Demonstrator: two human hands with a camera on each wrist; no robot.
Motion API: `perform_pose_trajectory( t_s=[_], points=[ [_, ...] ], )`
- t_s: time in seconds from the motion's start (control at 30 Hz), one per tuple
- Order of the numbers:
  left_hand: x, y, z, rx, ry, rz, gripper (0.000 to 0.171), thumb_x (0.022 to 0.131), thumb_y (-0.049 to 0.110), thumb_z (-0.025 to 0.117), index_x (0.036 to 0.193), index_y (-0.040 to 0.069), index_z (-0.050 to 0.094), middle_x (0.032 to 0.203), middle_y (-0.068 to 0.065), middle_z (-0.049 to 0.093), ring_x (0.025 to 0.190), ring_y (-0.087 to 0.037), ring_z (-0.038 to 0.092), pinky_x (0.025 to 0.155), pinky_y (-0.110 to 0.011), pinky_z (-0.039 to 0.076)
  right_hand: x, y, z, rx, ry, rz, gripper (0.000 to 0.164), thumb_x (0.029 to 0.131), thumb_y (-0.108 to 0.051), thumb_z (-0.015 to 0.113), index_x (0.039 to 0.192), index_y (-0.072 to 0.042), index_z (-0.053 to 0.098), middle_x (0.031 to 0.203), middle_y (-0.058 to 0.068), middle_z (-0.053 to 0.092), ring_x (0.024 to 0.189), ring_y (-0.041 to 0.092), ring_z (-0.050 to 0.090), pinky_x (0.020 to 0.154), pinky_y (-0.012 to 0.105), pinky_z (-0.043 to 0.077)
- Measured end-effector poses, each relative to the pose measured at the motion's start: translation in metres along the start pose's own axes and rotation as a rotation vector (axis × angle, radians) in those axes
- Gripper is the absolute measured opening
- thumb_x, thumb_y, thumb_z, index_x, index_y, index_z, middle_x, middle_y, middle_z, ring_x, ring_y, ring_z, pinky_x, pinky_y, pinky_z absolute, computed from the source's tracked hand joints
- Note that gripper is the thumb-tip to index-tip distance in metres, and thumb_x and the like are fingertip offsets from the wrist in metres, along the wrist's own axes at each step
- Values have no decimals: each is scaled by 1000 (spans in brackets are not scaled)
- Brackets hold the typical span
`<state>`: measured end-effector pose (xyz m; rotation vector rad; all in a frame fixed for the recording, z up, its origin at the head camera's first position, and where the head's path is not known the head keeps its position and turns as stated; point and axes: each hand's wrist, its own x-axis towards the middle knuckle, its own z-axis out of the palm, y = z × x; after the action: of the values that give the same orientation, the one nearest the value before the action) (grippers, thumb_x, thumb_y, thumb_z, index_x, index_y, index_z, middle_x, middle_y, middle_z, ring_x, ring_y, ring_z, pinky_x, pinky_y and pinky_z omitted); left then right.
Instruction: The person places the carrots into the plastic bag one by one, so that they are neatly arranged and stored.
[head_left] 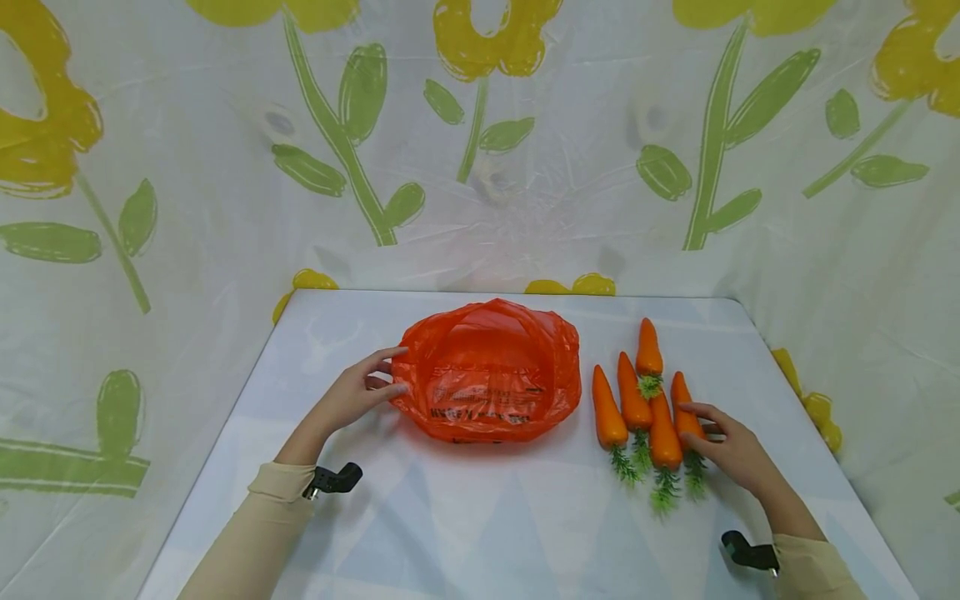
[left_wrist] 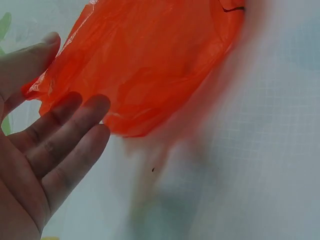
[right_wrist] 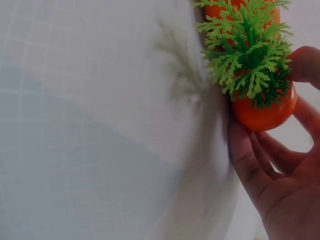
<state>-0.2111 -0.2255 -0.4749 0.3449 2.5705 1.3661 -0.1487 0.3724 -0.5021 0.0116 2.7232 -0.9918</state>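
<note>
A thin red plastic bag (head_left: 487,408) stands with its mouth spread wide on the table, dark printing on its inner wall. At its left rim my left hand (head_left: 356,392) holds the edge between thumb and index finger; the other fingers (left_wrist: 75,140) extend loosely beside the bag's side. To the right of the bag lie several orange carrots (head_left: 606,408) with green leafy tops. My right hand (head_left: 731,446) grips the rightmost carrot (head_left: 684,410), thumb on one side and fingers on the other. Its leafy top (right_wrist: 247,55) faces the right wrist camera.
The white table (head_left: 420,533) has a pale blue triangle pattern. Curtains (head_left: 570,192) printed with yellow flowers and green leaves hang behind and at both sides. A dark wrist camera (head_left: 337,478) sits at the left cuff, another (head_left: 748,552) at the right.
</note>
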Motion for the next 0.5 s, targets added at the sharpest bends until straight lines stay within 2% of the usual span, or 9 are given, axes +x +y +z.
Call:
perform_pose_trajectory(
  t_s=[0.23, 0.5],
  points=[
    [2, 0, 1, -118, -50, -19, 66, 93, 33, 76, 151, 23, 47, 129, -18, 58, 98, -26, 70, 83, -39, 60, 1, 4, 1, 0, 16, -16, 65, 100, -46, 62, 151, -9, 45, 148, 31, 43, 122, 52, 51, 90, 65, 51],
    [2, 1, 4, -148, -79, -25, 62, 93, 25, 77, 148, 18, 49, 123, -19, 57, 84, -24, 70, 76, -36, 61, 0, 7, 4, 32, 35, -13, 66, 101, -46, 62, 152, -8, 44, 146, 32, 44, 121, 51, 52, 91, 63, 52]
  ],
)
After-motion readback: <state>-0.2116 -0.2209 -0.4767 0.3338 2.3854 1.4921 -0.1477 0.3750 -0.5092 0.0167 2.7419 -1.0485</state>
